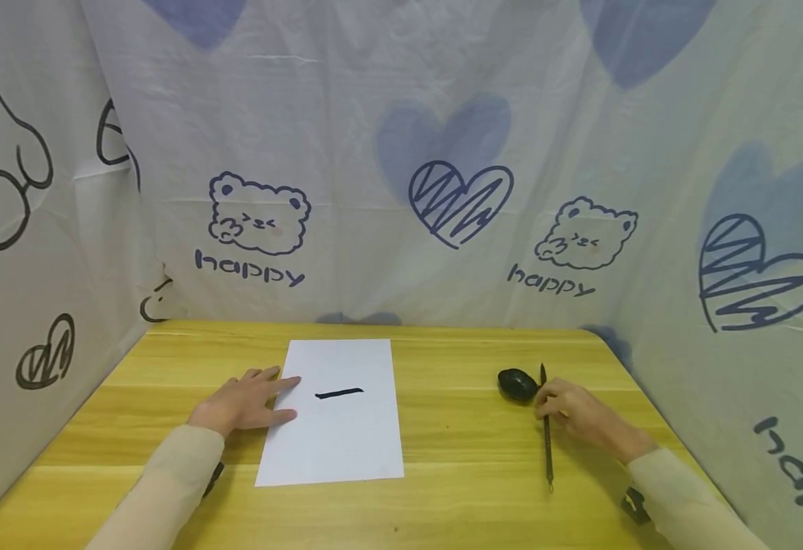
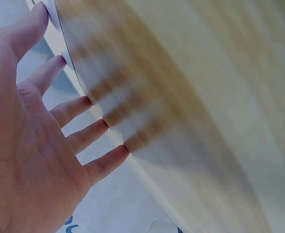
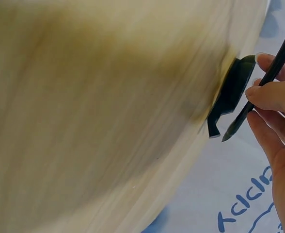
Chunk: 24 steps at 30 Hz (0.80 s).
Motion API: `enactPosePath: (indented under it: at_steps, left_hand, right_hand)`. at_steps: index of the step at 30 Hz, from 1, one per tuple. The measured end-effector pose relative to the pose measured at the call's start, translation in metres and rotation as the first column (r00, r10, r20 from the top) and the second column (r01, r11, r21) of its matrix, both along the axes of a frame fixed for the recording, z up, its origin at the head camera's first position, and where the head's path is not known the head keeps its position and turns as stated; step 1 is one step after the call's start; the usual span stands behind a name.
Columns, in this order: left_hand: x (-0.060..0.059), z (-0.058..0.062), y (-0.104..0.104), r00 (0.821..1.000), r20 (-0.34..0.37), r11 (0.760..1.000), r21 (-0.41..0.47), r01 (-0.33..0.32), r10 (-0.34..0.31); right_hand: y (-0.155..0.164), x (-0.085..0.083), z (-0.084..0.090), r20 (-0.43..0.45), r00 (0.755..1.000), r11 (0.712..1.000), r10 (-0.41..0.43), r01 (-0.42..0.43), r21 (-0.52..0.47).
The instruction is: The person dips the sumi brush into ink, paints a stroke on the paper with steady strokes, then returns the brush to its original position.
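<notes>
A sheet of white paper (image 1: pixel 346 451) lies on the table, bearing one short black brush stroke (image 1: pixel 339 393). My left hand (image 1: pixel 246 401) rests at the paper's left edge, fingers spread; in the left wrist view the fingertips (image 2: pixel 125 149) press on the surface. To the right, my right hand (image 1: pixel 573 412) pinches a dark calligraphy brush (image 1: pixel 548 451) between thumb and fingers. Its tip points away from me, and its looped tail end towards me. Just left of that hand sits a black, glossy, rounded inkstone (image 1: pixel 516 385). The right wrist view has the brush tip (image 3: pixel 229 133) beside the inkstone (image 3: pixel 232 87).
The yellow wood-grain table (image 1: pixel 456 504) ends at a rounded far edge. White cloth (image 1: pixel 346 153) printed with hearts, bears and lettering hangs behind it and along both sides. Bare tabletop separates the paper from the inkstone.
</notes>
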State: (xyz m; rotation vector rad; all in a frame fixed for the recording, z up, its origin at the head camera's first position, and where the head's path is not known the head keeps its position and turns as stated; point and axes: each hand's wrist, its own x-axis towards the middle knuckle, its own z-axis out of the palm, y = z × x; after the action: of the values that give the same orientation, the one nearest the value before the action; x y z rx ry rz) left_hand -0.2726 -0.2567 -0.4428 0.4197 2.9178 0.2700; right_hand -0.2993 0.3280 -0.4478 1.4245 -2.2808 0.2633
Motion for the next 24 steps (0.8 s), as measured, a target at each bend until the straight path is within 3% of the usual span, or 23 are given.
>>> enactPosePath:
  at_steps: [12,24]
  left_hand:
    - [-0.0009,0.0000,0.0002,1.000,0.001,1.000,0.003,0.001,-0.001]
    - [-0.0008,-0.0003,-0.0003,1.000,-0.001,1.000,-0.003,0.003,-0.003]
  right_hand:
    - [0.0018,-0.0004,-0.0026,0.097,0.993,0.995,-0.069,0.061,0.077]
    - [0.0001,-0.0009,-0.0091,0.043,0.997,0.995,-0.056,0.053,0.080]
